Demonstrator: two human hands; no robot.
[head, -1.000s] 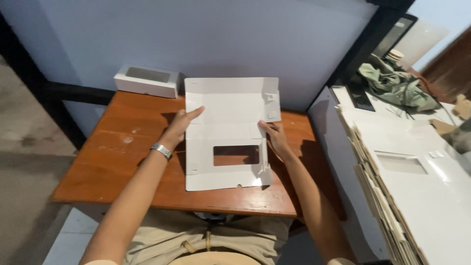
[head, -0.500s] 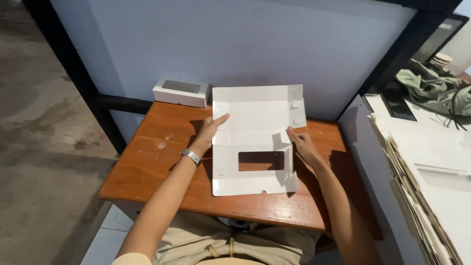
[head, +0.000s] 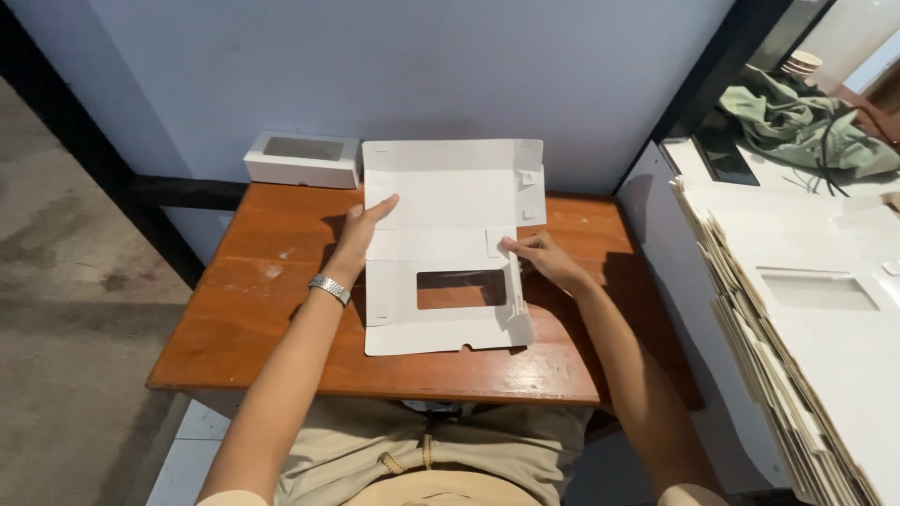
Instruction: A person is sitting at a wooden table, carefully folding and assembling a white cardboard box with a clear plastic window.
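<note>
A flat white cardboard box blank [head: 441, 201] with a rectangular window cut-out lies on the small wooden table [head: 253, 309]. My left hand [head: 361, 232], a metal watch on its wrist, rests with fingers spread on the blank's left edge. At the blank's right side, beside the window, my right hand [head: 542, 258] pinches a side flap. The far half of the blank leans up against the blue wall.
A finished white window box [head: 302, 159] stands at the table's far left corner. A tall stack of flat white blanks [head: 806, 309] fills a surface on the right. Green cloth [head: 806, 122] and a dark tray lie beyond it. Concrete floor is to the left.
The view has shifted a little. My right hand has moved to the flap beside the window and taken hold of it; my left hand stays on the blank's left edge.
</note>
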